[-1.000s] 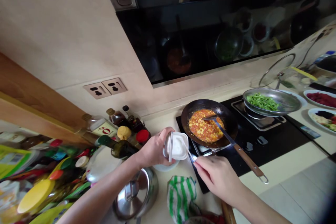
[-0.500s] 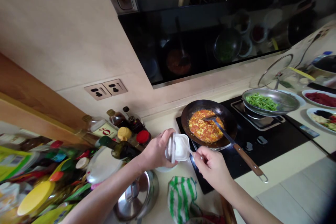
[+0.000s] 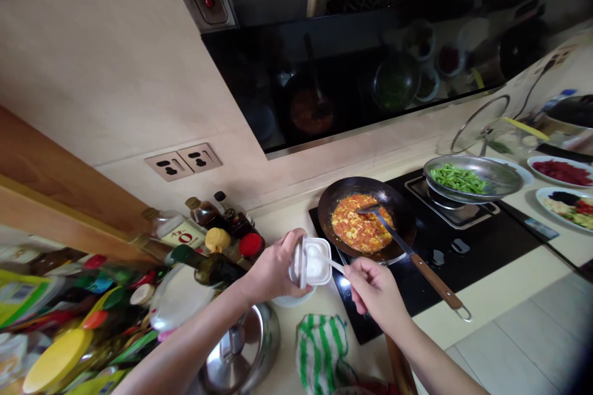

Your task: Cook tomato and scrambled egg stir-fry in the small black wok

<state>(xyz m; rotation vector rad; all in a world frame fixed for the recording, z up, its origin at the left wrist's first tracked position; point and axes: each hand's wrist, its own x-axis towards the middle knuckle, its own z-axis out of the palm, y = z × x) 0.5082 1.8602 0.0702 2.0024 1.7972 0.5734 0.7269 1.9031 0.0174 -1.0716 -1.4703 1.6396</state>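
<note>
My left hand is wrapped round a small clear-and-white container, tilted with its open mouth towards my right hand. White powder or grains fill part of it. Pinched in my right hand is the handle of a small white spoon, its bowl inside the container. Behind both hands a dark wok stands on the cooktop with a red and yellow tomato-and-egg mixture. A spatula with a wooden handle rests in the wok, touched by neither hand.
A pan of cut green vegetables sits over the far burner. Bottles and jars, among them a red-lidded jar, crowd the left. Near me are a steel lidded pot and a green-striped cloth. Plates of ingredients stand far right.
The spoon has gone from the container's near edge to deeper inside, and more of its handle shows. My view has shifted slightly; the wok and spatula stay put.
</note>
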